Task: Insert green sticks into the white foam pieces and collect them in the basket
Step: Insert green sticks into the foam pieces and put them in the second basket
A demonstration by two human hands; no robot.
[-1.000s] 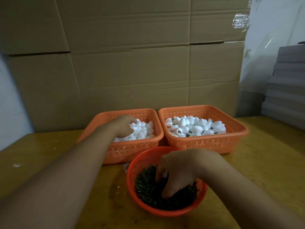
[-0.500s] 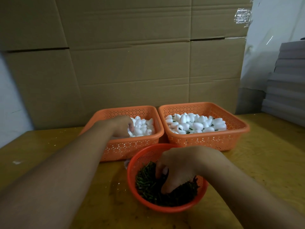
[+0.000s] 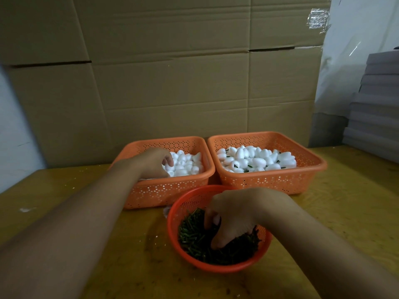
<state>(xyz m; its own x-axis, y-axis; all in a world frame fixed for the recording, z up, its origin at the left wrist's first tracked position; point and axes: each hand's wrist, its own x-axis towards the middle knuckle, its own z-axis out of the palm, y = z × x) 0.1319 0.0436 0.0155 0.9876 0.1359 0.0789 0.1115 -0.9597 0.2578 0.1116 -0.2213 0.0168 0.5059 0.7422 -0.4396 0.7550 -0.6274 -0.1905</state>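
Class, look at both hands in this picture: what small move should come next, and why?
Probably lift both hands and bring them together. The left hand is among plain foam pieces in the left basket; the right hand digs into green sticks in the round bowl. Neither has lifted anything out yet.

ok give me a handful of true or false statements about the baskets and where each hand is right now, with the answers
1. The left hand is in the left rectangular basket, among plain white foam pieces. True.
2. The right hand rests flat on the table. False: it reaches into the round basket, fingers down in the green sticks.
3. The right rectangular basket holds foam pieces with bits of green showing among them. True.
4. The round basket stands behind the two rectangular ones. False: it is in front, nearest the person.
5. The baskets are blue. False: all three are orange.
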